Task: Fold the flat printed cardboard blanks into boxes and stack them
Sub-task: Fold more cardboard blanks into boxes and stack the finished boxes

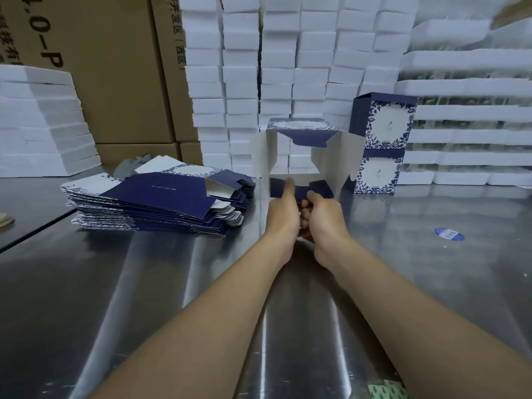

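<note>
L hand (283, 210) + R hand (324, 216): both grips pinching btm flaps (321, 188) of half-formed box (299, 125), just left of finished stack (383, 145). Risk: flaps creasing/mis-tucking if thumbs pressing unevenly.

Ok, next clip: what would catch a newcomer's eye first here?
The left hand and right hand meet at mid-table, gripping the dark blue flaps of a half-folded box whose open end faces the camera. A pile of flat blanks lies to its left, two finished boxes stand stacked to its right, and a wall of white foam blocks rises behind.
</note>
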Demonstrator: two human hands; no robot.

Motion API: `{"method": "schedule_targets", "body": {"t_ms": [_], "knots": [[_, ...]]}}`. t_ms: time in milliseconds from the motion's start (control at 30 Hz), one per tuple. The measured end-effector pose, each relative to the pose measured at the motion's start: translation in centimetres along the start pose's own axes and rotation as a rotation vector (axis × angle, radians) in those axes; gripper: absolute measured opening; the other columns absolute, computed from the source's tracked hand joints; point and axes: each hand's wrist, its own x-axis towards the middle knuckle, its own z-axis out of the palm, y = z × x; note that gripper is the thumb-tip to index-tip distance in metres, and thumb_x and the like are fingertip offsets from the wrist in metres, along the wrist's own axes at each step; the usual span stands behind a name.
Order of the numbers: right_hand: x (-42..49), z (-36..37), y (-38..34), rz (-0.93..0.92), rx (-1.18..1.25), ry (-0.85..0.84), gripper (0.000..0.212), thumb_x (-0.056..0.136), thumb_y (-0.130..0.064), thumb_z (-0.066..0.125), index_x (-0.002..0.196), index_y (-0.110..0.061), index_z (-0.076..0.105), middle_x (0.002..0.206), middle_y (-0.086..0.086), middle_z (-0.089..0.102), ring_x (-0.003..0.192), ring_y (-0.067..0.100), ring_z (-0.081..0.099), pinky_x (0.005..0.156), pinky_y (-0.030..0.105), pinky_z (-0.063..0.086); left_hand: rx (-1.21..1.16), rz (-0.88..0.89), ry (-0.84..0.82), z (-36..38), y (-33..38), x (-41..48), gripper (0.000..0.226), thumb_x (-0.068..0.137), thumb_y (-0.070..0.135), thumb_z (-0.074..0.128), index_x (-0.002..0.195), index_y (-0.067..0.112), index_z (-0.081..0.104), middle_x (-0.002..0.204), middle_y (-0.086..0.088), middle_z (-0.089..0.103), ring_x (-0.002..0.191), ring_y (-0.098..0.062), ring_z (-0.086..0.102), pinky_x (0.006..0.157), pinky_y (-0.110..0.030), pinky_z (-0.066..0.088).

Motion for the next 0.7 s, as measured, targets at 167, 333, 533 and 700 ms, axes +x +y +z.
{"method": "schedule_targets", "body": {"t_ms": [167,333,533,700], "knots": [[-0.1,0.5,0.0,-0.037,-0.002,0.024,0.041,0.104,-0.025,0.057,0.064,-0.015,0.054,0.042,-0.005,0.051,0.033,0.008,0.046,0.034,0.013,0.031,0.084,0.01,-0.017,-0.1,0.0,0.4,0.046,0.108,0.032,0.037,0.077,0.014,0.064,0.052,0.006,0.066,0.045,-0.01,0.058,0.042,-0.016,0.041],[0.7,-0.6,0.0,-0.08,-0.082,0.114,0.038,0.105,-0.022,0.045,0.068,-0.018,0.052,0.05,-0.005,0.051,0.045,0.015,0.047,0.046,0.025,0.035,0.016,0.017,-0.065,-0.2,-0.2,0.8,0.049,0.109,0.037,0.033,0.092,0.02,0.076,0.074,0.005,0.079,0.069,-0.019,0.068,0.059,-0.028,0.057],[1.1,-0.1,0.4,-0.206,-0.176,0.169,0.038,0.106,-0.025,0.044,0.073,-0.017,0.06,0.075,0.005,0.065,0.07,0.026,0.059,0.07,0.038,0.044,-0.025,0.051,-0.022,-0.4,0.4,1.1,0.046,0.108,0.022,0.032,0.088,0.016,0.073,0.065,0.004,0.076,0.055,-0.009,0.073,0.046,-0.021,0.055],[1.6,-0.9,0.8,-0.308,-0.278,0.218,0.021,0.096,-0.028,0.067,0.104,-0.02,0.049,0.089,-0.001,0.061,0.081,0.023,0.063,0.074,0.033,0.041,0.104,0.125,0.096,-1.0,-0.1,1.7,0.046,0.11,0.028,0.032,0.09,0.017,0.071,0.083,-0.001,0.078,0.075,-0.022,0.079,0.072,-0.037,0.06]]}}
